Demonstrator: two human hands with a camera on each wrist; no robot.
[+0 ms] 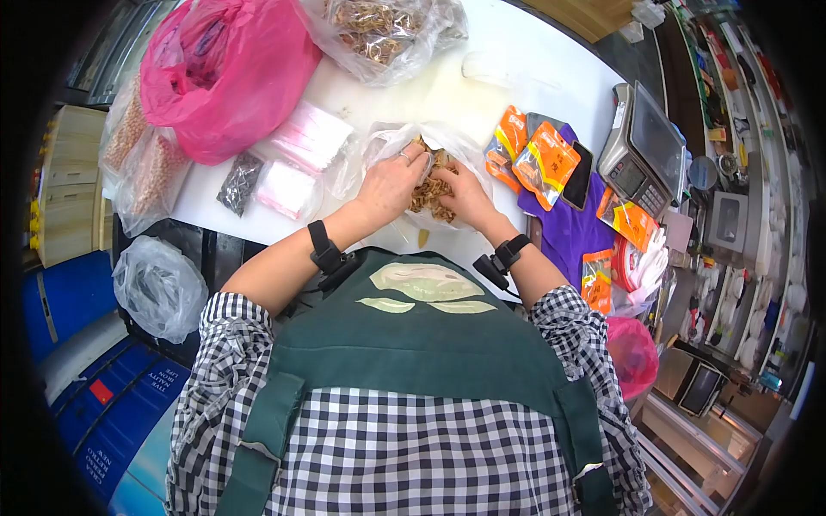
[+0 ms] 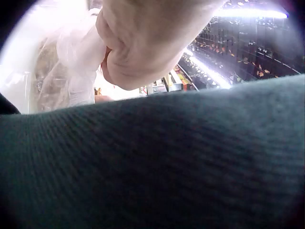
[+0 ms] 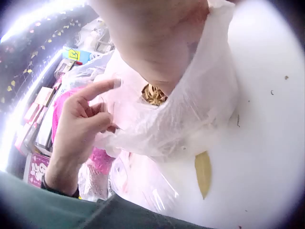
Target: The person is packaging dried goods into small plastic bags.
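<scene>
A clear plastic bag [image 1: 391, 142] of brown dried pieces [image 1: 433, 191] lies on the white table [image 1: 482, 95] in front of me. My left hand [image 1: 391, 181] grips the bag's left edge, its fingers curled into the plastic [image 2: 78, 52]. From the right, my right hand [image 1: 460, 193] reaches into the bag's mouth with plastic draped along it [image 3: 205, 100]; its fingertips are hidden among the pieces. The right wrist view shows the left hand [image 3: 86, 119] pinching the film with its index finger raised. One dried leaf [image 3: 203, 172] lies loose on the table by the bag.
A pink bag [image 1: 224, 69] and another clear bag of dried goods [image 1: 379, 34] stand at the back. Small zip bags [image 1: 301, 146] lie left of my hands. Orange packets [image 1: 538, 159], a purple cloth [image 1: 576, 228] and a scale [image 1: 641, 150] are to the right.
</scene>
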